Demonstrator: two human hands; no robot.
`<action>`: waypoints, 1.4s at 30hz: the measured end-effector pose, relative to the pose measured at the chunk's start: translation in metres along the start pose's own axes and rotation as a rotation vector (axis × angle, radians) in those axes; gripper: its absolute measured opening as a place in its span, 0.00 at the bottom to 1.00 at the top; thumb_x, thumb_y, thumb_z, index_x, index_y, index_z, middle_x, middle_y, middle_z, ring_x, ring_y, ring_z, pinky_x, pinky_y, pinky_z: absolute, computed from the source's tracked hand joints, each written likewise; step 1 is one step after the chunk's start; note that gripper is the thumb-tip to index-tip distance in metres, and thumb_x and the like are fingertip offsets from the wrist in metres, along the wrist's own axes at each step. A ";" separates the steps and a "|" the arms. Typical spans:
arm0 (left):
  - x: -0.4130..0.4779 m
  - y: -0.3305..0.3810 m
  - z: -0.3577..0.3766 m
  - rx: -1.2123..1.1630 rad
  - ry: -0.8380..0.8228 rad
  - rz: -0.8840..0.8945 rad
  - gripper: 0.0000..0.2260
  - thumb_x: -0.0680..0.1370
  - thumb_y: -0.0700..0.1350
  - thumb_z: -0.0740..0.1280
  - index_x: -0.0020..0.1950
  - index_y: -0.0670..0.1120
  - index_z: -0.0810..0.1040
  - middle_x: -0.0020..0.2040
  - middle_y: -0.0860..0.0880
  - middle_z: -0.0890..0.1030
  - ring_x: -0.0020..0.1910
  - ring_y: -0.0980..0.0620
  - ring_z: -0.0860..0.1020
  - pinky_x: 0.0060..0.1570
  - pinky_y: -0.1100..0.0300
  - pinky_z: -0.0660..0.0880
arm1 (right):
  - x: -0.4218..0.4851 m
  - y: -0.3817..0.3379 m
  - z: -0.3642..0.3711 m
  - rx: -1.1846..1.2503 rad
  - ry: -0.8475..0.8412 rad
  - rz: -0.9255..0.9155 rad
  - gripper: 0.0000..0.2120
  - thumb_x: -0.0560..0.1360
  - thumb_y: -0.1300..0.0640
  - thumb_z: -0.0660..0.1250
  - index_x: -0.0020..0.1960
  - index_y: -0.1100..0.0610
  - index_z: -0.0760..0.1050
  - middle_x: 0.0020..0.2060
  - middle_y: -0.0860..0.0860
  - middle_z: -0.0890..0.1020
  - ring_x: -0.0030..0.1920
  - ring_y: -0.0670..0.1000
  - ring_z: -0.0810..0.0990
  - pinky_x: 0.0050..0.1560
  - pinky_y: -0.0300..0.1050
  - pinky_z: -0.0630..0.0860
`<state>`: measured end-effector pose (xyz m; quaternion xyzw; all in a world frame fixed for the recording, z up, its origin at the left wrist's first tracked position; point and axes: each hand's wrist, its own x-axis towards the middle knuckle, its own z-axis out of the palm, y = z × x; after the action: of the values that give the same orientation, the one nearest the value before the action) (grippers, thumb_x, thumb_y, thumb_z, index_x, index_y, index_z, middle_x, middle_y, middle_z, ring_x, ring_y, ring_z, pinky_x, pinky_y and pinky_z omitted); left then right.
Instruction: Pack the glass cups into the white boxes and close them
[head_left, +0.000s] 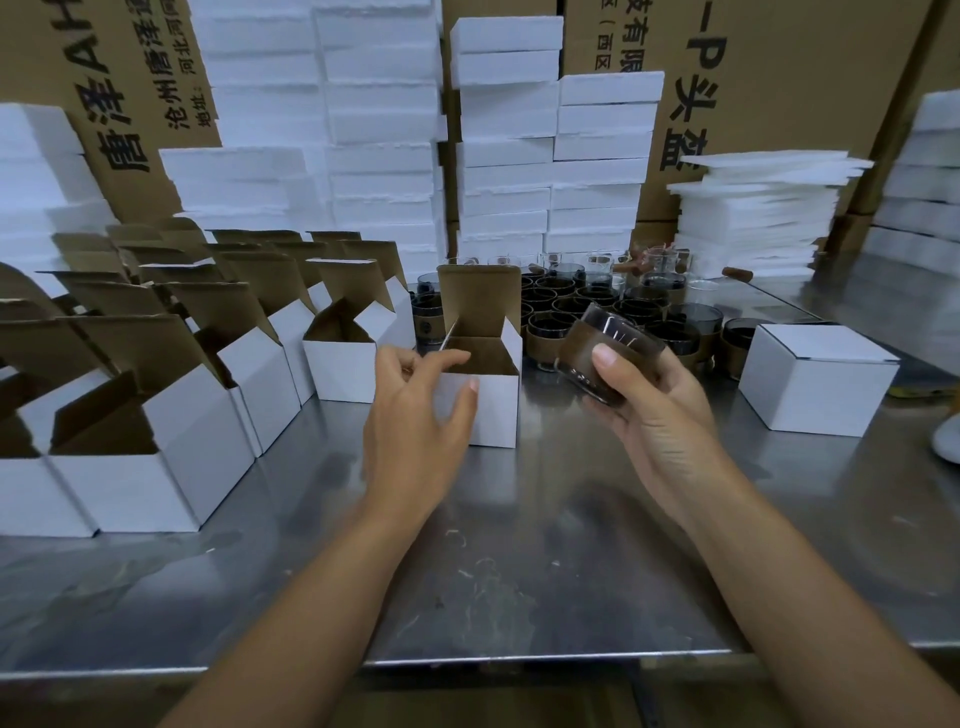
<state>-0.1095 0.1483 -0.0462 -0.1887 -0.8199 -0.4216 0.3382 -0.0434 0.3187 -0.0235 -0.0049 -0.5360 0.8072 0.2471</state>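
Most of the packing remained to be done. The right hand (654, 410) was curled round one glass cup (608, 353), thumb across its brown sleeve, holding it tilted in the air above the table (519, 571), just right of the open box (498, 410) that stood near the table's middle. That box's lid (478, 301) stood upright and its inside looked empty. The left hand (415, 410) was at the box's near-left corner with fingers loosely spread and the thumb at the front wall; whether it pressed the cardboard could not be told. Toward the right edge sat a single closed box (810, 389), apparently the only one in view that was closed. Along the left side of the table stood a row of unfilled boxes (208, 415), all with flaps raised. Toward the far edge a crowd of waiting cups (597, 306) stood close together, with stacked white foam (384, 130) behind them. By this showing, one box appeared finished, one cup was about to go in, and many cups and boxes were left.
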 end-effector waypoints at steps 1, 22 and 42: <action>0.000 -0.002 0.001 0.037 -0.026 -0.004 0.13 0.76 0.48 0.68 0.60 0.50 0.78 0.50 0.50 0.66 0.43 0.58 0.66 0.41 0.74 0.67 | 0.000 0.000 0.000 -0.012 -0.004 -0.017 0.34 0.51 0.46 0.77 0.56 0.51 0.76 0.49 0.48 0.84 0.52 0.48 0.82 0.51 0.43 0.77; -0.011 0.015 0.010 -0.016 -0.203 0.342 0.08 0.75 0.51 0.67 0.48 0.47 0.78 0.39 0.54 0.73 0.41 0.54 0.69 0.39 0.62 0.66 | -0.005 0.005 0.012 -0.260 -0.186 -0.306 0.28 0.58 0.47 0.76 0.57 0.45 0.75 0.52 0.41 0.82 0.57 0.42 0.79 0.54 0.38 0.76; -0.012 0.015 0.009 -0.033 -0.206 0.409 0.14 0.74 0.57 0.63 0.47 0.48 0.79 0.38 0.53 0.74 0.40 0.60 0.66 0.41 0.64 0.63 | -0.006 0.015 0.006 -0.832 -0.097 -0.640 0.18 0.70 0.58 0.72 0.46 0.40 0.67 0.64 0.45 0.68 0.65 0.35 0.65 0.61 0.23 0.58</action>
<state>-0.0958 0.1640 -0.0500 -0.3987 -0.7878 -0.3360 0.3280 -0.0458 0.3067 -0.0350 0.0988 -0.7968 0.4095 0.4332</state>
